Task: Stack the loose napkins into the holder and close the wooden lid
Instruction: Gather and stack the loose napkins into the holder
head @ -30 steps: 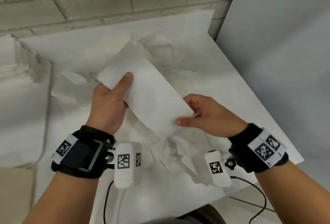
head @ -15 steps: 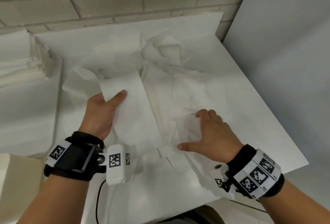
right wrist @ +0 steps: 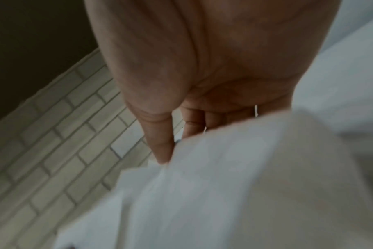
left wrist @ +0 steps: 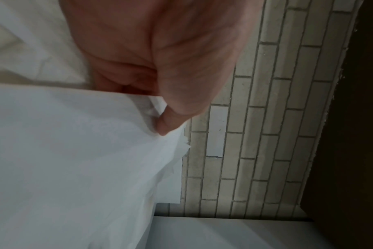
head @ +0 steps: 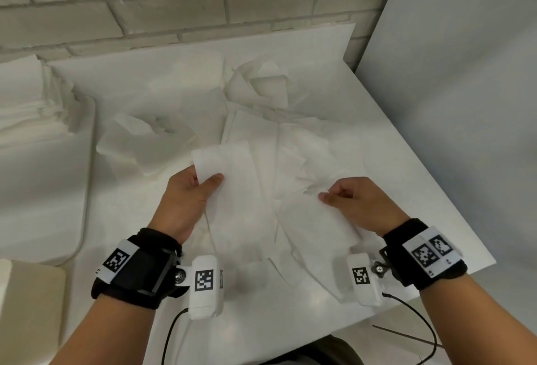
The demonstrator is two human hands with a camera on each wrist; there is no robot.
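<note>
Both hands are at work low in the head view, and we record each as gripping paper. Our left hand (head: 186,199) pinches a folded napkin (head: 232,187), thumb on top and fingers curled beneath; the left wrist view confirms it, with the thumb tip (left wrist: 166,124) pressed onto the sheet's upper edge. Our right hand (head: 357,204) has its fingers curled and its thumb pinching a second napkin (head: 316,219) at its upper right corner; in the right wrist view the thumb (right wrist: 160,143) bears against the blurred white edge.

The folded napkin is a long white rectangle. Its long axis runs from the upper left of frame centre down toward the lower middle, with its far short end pointing up and slightly left. It looks flat, clean and matte, with a faint embossed grain. The second napkin lies at an angle to it, its long axis running from the right hand's thumb down to the lower right, and it appears softer and slightly curled.

Beneath and beyond both hands, loose napkins (head: 290,138) lie scattered and overlapping on the white table (head: 406,190), some crumpled near the frame's upper centre. A neater stack of napkins (head: 32,103) sits at the left edge. A pale brick wall (head: 174,13) fills the top of the frame.
</note>
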